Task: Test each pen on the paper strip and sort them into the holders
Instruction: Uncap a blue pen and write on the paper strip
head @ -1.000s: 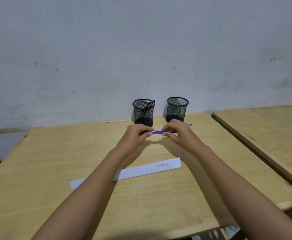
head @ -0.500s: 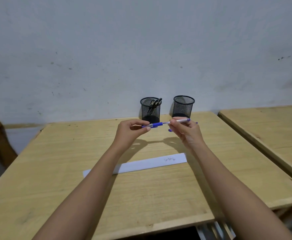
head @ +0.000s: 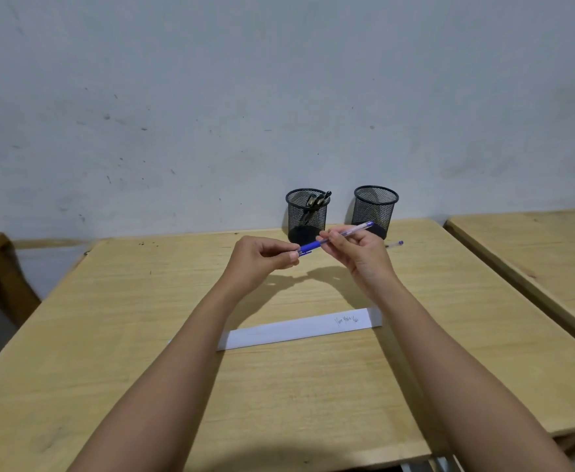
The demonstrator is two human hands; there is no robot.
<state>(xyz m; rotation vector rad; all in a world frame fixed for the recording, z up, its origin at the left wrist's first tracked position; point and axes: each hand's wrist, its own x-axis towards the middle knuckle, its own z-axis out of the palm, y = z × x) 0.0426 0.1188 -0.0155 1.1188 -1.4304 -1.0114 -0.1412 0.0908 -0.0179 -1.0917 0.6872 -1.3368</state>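
Wooden desk (head: 109,335) w/ paper strip (head: 299,328); both hands pinching 1 clear, blue-capped pen (head: 333,238).

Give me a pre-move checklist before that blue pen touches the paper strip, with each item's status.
1. Blue capped pen held by both hands, left hand and right hand: ok.
2. Cap removed: not ok, the blue cap looks still on.
3. White paper strip flat on the wooden table, blank space left of the scribbles: ok.
4. Black mesh holders upright: left holder holds pens, right holder shows none: ok.
5. Second pen lying behind the right hand: ok.
6. Ink working: cannot tell.
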